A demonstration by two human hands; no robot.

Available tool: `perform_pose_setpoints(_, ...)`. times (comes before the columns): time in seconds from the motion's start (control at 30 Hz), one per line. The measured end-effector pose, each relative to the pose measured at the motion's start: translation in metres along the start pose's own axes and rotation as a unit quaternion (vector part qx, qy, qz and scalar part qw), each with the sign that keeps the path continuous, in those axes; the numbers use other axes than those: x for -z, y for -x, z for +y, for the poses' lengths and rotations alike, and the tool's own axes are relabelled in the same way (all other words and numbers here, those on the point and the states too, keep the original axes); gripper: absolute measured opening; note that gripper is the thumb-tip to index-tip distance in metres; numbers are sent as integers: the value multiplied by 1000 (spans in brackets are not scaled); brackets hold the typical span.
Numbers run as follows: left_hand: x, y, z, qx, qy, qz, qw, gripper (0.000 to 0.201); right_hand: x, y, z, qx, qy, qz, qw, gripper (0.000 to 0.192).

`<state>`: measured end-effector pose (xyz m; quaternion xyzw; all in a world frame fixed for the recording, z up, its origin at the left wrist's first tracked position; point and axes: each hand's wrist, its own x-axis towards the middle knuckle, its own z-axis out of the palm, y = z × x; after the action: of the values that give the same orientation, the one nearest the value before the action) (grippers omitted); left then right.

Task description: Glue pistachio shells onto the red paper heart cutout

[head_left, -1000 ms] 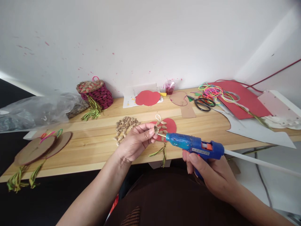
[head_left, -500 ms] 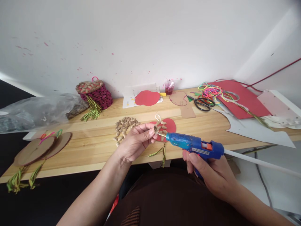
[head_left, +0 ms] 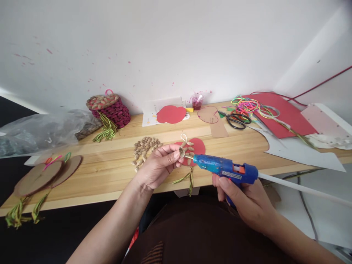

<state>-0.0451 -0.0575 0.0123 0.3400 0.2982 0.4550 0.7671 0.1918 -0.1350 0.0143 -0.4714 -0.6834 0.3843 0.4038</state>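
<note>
Between the thumb and fingers of my left hand (head_left: 162, 161) is a small brown nut shell (head_left: 182, 151), pinched above the table. My right hand (head_left: 239, 196) grips a blue hot glue gun (head_left: 217, 167) by its handle, and the metal nozzle points left, at or very near the shell. A long white glue stick (head_left: 288, 185) runs out of the gun's back. Behind my left fingers lies a red heart-like cutout (head_left: 199, 145) with several shells on it, a white loop on top and a green tassel (head_left: 189, 180) below. A pile of shells (head_left: 144, 146) lies beside my left hand.
Black scissors (head_left: 236, 121) and tangled bright cords (head_left: 247, 105) lie at back right by red sheets (head_left: 291, 117). A cup of red liquid (head_left: 197, 102) stands by the wall. To the left are a purple shell-topped piece (head_left: 112, 113), a plastic bag (head_left: 41, 128) and cardboard cutouts (head_left: 41, 178).
The glue gun and my right hand have shifted slightly left, with the nozzle still by the shell. My left hand keeps its pinch, and the view has moved a little.
</note>
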Motion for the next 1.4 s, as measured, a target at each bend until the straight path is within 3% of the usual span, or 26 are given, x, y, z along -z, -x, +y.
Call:
perform_pose_setpoints(0.1, 1, -1, 2, -6, -9, 4, 1000, 25, -1, -1, 2, -28, -34, 11, 999, 41)
perform_pose_setpoints(0.23, 6, -6, 5, -19, -64, 21, 998, 25, -1, -10, 14, -124, -164, 61, 977, 37)
perform_pose_setpoints(0.37, 6, -15, 7, -73, -247, 1, 966, 15, -1, -30, 32, -156, -274, 130, 940, 38)
perform_pose_setpoints(0.47, 1, -22, 6, -134, -433, -31, 891, 4, -2, -46, 42, -176, -317, 177, 915, 40)
perform_pose_setpoints(0.67, -2, -33, -6, -235, -679, -127, 684, 15, -5, -68, 50, -202, -402, 159, 879, 39)
perform_pose_setpoints(0.73, -1, -35, -8, -234, -718, -156, 637, 15, -6, -73, 52, -205, -405, 153, 878, 39)
perform_pose_setpoints(0.83, -4, -37, -8, -206, -758, -183, 592, 16, -8, -76, 55, -211, -407, 147, 877, 38)
perform_pose_setpoints(1.1, -13, -39, -6, -179, -814, -211, 510, 17, -9, -75, 61, -197, -414, 139, 878, 34)
perform_pose_setpoints(1.4, -11, -40, -7, -162, -820, -213, 505, 22, -12, -74, 62, -188, -417, 147, 877, 31)
